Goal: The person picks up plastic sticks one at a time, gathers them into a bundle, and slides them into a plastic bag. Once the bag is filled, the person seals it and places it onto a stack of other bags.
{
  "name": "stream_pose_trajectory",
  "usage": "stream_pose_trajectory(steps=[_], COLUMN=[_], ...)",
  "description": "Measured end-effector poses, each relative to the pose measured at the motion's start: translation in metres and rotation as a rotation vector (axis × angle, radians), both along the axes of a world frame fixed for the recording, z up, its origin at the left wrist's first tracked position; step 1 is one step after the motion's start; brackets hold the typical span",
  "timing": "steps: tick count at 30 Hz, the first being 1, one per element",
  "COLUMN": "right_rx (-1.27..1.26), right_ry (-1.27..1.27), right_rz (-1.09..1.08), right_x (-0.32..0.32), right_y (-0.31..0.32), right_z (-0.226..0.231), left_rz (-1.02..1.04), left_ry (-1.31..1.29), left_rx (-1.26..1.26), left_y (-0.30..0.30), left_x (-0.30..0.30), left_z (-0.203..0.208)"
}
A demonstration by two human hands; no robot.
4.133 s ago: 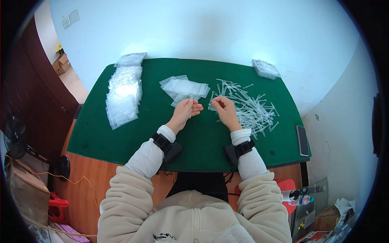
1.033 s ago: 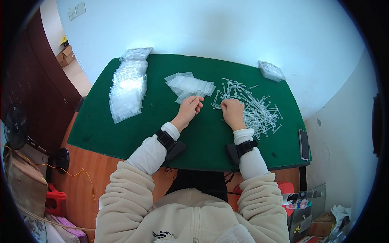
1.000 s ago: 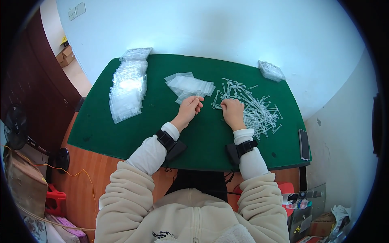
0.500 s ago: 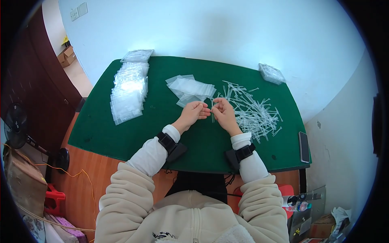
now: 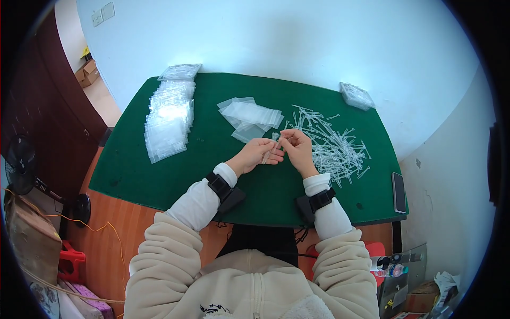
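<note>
My left hand (image 5: pixel 259 154) is over the middle of the green table, its thumb closed over a few thin clear plastic sticks (image 5: pixel 269 154) that lie slantwise across its fingers. Right beside it, my right hand (image 5: pixel 298 150) pinches at the upper ends of these sticks; their exact number is hard to make out. Just beyond both hands lies a loose pile of flat clear plastic bags (image 5: pixel 252 115). To the right spreads a heap of clear plastic sticks (image 5: pixel 337 151), many with small rounded heads. A long overlapping row of clear bags (image 5: pixel 170 122) runs down the left side.
A stack of clear packets (image 5: pixel 180 72) is at the far left edge, and a clear bundle (image 5: pixel 357 97) at the far right corner. A phone (image 5: pixel 398 192) rests by the right edge of the green table (image 5: pixel 143 183). Wall stands behind; a fan (image 5: pixel 22 165) is at left.
The stick that hung upright between my hands now lies slanted across my left fingers with others. My left hand has shifted slightly right, its thumb pressing down on them.
</note>
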State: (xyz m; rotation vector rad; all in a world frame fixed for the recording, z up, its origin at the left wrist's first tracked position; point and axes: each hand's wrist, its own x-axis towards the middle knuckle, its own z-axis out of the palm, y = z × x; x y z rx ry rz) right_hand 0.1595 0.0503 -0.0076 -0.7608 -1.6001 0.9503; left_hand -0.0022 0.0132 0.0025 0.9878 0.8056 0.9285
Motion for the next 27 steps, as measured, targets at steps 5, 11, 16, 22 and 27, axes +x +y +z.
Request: stream_pose_trajectory(steps=[5,11,16,22,27], right_rx=[0.036,0.054,0.027,0.006,0.021], right_ry=[-0.038,-0.078,-0.068,-0.057,-0.076], right_rz=[-0.057,-0.060,-0.057,-0.039,-0.048], right_x=[-0.0002,0.0024,0.0007,0.0017,0.0019], right_y=[-0.0010,0.0003,-0.0003,0.0006,0.0006], right_z=[0.0003,-0.0007,0.0001,-0.0007,-0.0015], left_rz=[-0.053,-0.063,-0.060,-0.065,-0.062], left_ry=[-0.015,-0.024,-0.012,0.003,0.013], left_rx=[0.006,0.021,0.042,0.062,0.060], left_y=[0.0000,-0.0010,0.0006,0.0006,-0.0006], left_x=[-0.0026,-0.0013,-0.0026,-0.0027,-0.0033], left_z=[-0.0019,-0.0024,-0.0056,-0.0054,-0.0052])
